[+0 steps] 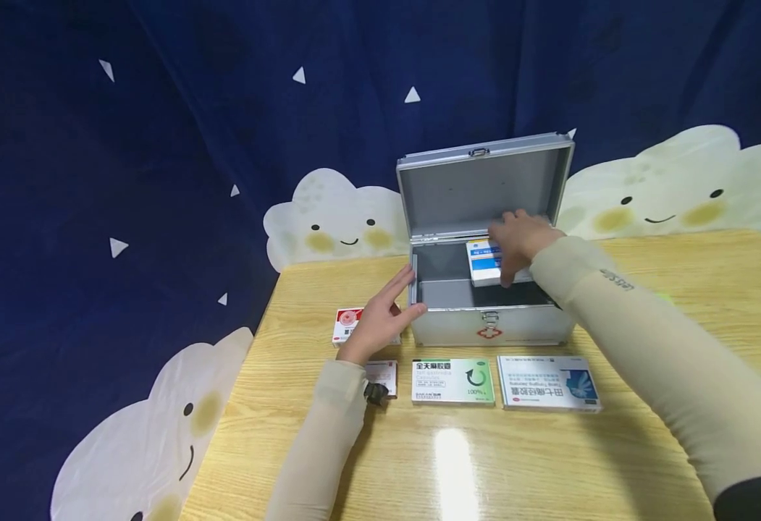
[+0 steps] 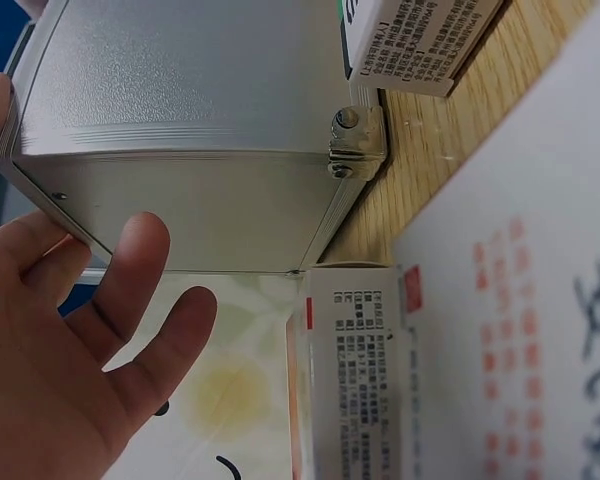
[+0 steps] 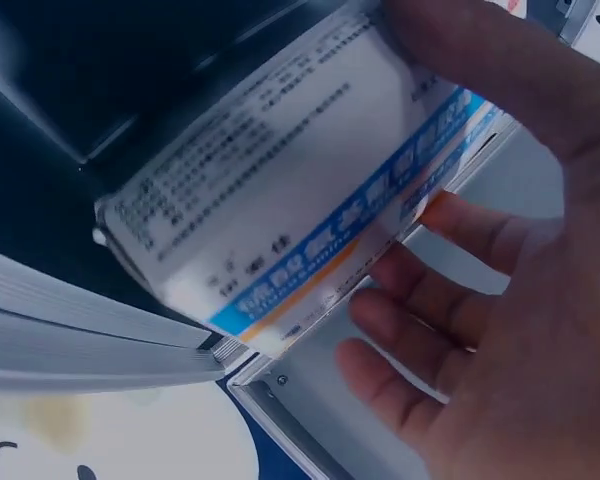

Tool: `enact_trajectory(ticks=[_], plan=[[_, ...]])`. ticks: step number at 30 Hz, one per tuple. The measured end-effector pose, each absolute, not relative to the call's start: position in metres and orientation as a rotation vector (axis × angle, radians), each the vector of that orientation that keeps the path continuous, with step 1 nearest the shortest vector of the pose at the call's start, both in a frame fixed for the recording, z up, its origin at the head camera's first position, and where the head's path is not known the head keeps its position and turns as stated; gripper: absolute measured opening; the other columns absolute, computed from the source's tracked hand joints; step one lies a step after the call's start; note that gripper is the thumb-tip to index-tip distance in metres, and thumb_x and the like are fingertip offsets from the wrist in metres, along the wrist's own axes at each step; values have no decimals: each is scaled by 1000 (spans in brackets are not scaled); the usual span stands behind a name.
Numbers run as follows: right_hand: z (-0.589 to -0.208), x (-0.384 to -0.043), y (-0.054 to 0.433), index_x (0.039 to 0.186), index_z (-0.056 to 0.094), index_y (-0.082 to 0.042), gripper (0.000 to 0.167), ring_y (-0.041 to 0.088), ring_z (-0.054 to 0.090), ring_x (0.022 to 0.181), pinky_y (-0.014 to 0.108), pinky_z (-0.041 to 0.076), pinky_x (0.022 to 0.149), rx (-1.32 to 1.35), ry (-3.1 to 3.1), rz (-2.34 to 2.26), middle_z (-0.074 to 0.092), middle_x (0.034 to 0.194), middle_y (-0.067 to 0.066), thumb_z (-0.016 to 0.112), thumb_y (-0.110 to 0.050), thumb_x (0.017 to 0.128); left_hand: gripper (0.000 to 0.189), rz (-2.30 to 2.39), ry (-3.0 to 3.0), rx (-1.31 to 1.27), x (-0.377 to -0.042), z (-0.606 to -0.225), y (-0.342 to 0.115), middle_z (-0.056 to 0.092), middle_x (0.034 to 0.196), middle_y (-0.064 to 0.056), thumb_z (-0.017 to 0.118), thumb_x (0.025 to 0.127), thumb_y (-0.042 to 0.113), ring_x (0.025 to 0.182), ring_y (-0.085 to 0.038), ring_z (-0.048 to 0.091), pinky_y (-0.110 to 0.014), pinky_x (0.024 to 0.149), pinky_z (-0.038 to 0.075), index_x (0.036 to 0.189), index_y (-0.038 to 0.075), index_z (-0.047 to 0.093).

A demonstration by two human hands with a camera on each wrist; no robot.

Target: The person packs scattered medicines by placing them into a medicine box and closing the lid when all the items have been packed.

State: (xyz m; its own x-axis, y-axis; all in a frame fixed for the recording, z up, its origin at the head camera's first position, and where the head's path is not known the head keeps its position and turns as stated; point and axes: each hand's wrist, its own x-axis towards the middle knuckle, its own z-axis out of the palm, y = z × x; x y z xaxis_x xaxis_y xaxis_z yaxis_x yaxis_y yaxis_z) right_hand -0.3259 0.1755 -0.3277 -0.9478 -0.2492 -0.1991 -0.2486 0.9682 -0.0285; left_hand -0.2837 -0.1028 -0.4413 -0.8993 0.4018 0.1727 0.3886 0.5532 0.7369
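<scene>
A silver metal first-aid case (image 1: 445, 329) stands on the table with its lid raised. My right hand (image 1: 525, 239) grips a white medicine box (image 1: 482, 269) with blue and orange stripes inside the case's opening. In the right wrist view, the thumb lies over one face of this box (image 3: 270, 170), with fingers along the striped side. My left hand (image 1: 380, 322) rests at the case's left wall, thumb at the front rim. Loosely spread fingers of the left hand (image 2: 70, 350) show beside the case in the left wrist view, some touching its edge.
In front of the case lie a green-and-white medicine box (image 1: 448, 391) and a white-and-blue one (image 1: 536, 394). A red-and-white box (image 1: 343, 334) and another small box (image 1: 387, 373) are partly hidden by the left arm. Behind hangs a dark blue curtain (image 1: 354, 43) with cloud shapes.
</scene>
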Motion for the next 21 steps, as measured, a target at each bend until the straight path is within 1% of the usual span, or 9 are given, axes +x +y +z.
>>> enact_trajectory(ticks=[2,6,9,12,13,16,18,21], plan=[[-330,-325,174,132,57,-5,85,42,47,125,63,41,105,-406,2934,27,54,133,24,92,-29,59,70,1303,2755,702,-284,-442,-104,21,163,24,60,94,50,75,-11,51,-23,75,48,155,29,34],[-332,-322,171,133,58,-6,84,39,55,119,58,48,98,-427,2898,29,59,130,19,92,-28,60,70,1305,2750,692,-283,-443,-105,22,164,22,60,94,50,75,-11,51,-23,76,48,156,28,33],[-330,-320,169,131,59,-5,81,35,60,112,57,45,97,-422,2867,27,64,124,15,92,-29,61,71,1302,2750,685,-282,-443,-106,21,163,23,60,94,51,75,-11,51,-23,76,48,156,28,33],[-326,-320,168,127,60,-5,77,32,63,105,56,42,95,-400,2843,23,68,116,12,91,-29,61,71,1306,2750,693,-282,-442,-106,21,163,23,60,94,51,75,-11,51,-24,76,48,156,27,34],[-324,-320,168,127,60,-5,76,31,63,104,55,42,95,-389,2832,18,69,114,11,91,-29,62,71,1308,2750,698,-283,-442,-105,21,163,23,60,94,51,75,-11,51,-24,76,48,155,27,34],[-321,-321,166,128,58,-4,75,30,63,102,51,49,90,-361,2784,1,69,113,13,90,-27,65,71,1309,2751,705,-283,-441,-105,22,164,22,60,94,49,75,-11,52,-23,75,48,155,26,34],[-320,-323,166,130,57,-4,75,31,64,102,51,53,88,-343,2758,1,68,115,14,89,-26,66,70,1299,2752,707,-284,-441,-105,22,164,22,60,95,49,75,-10,52,-23,75,49,156,26,34],[-321,-328,166,131,56,-3,77,32,63,105,51,53,90,-338,2737,17,68,117,16,89,-27,65,70,1286,2756,699,-284,-439,-104,21,164,23,60,94,49,76,-11,53,-23,75,49,156,28,33]])
